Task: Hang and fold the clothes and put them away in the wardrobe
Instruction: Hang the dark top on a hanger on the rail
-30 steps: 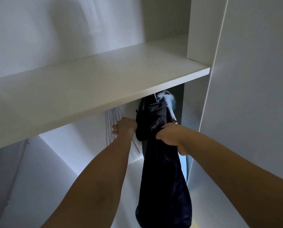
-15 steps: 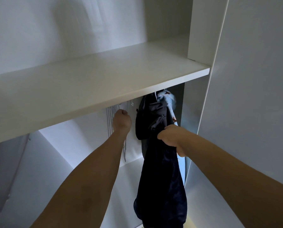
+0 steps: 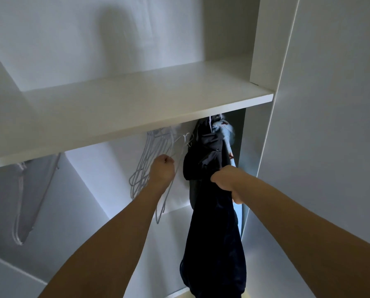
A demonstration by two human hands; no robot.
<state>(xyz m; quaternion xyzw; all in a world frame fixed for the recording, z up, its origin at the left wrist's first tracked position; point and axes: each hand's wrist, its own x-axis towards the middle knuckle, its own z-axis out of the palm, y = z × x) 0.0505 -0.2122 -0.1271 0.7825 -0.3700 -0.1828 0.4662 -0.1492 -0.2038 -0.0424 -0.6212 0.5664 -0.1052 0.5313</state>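
Note:
I look up into a white wardrobe, below its wide shelf (image 3: 136, 108). My right hand (image 3: 227, 179) grips a dark navy garment (image 3: 214, 244) that hangs long toward the floor. Behind it more dark clothes (image 3: 210, 151) and a light blue piece (image 3: 225, 134) hang under the shelf at the right. My left hand (image 3: 161, 168) is closed round a thin white wire hanger (image 3: 175, 151), pulled away from a bunch of empty white hangers (image 3: 143, 168) under the shelf. The rail itself is hidden by the shelf.
A white door panel (image 3: 330, 125) stands close on the right. At the far left another clear hanger (image 3: 20, 201) hangs in the neighbouring compartment. The wardrobe's back wall (image 3: 115, 179) is bare behind the hangers.
My left hand has gone from the dark clothes to the empty hangers and now grips one, drawing it toward me. The right hand has kept hold of the navy garment, almost still.

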